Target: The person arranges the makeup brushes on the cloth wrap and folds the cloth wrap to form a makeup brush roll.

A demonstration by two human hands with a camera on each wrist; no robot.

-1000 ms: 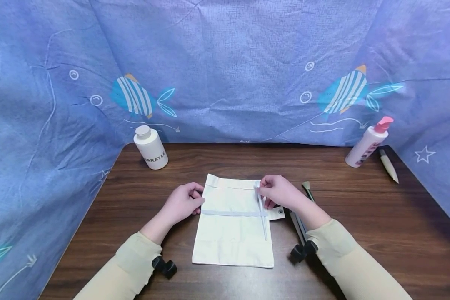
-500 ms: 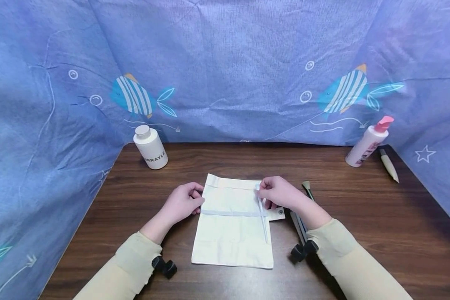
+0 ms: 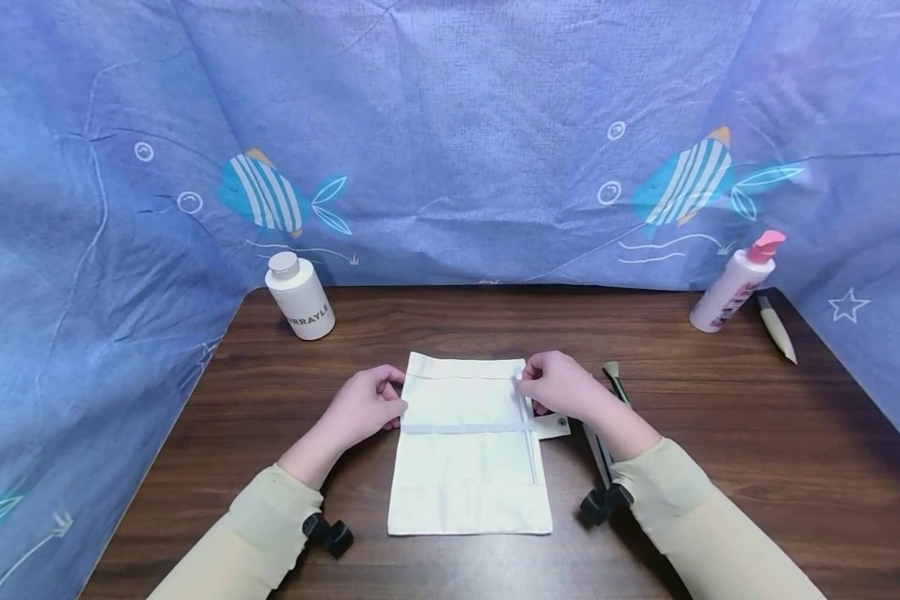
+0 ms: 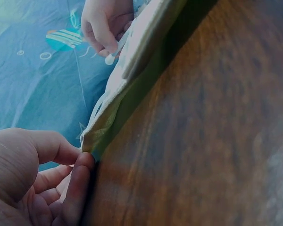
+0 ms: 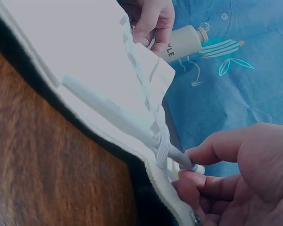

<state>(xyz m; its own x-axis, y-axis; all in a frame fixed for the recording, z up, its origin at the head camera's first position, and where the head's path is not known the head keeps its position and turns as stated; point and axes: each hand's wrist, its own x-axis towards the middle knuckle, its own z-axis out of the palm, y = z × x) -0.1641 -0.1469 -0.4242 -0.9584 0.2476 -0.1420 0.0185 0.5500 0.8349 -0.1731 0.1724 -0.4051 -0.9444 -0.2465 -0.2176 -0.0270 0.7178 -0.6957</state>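
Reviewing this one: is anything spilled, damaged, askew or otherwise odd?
Nothing stands out: no spill or damage shows. The left hand holds the white cloth by its edge; the right hand pinches a white stick. A snap tab juts past the cloth's right side, but looks like part of it.

And what a backdrop: creased blue-violet cloth [image 3: 450, 125] fills the back and both sides, a striped fish [image 3: 266, 193] at left, another at right, white-ringed bubbles [image 3: 190, 202] beside them and a white star [image 3: 847, 305] far right! Below it stretches the dark, wood-grained desk [image 3: 225, 417], pale light [image 3: 487, 571] gleaming off its near part.
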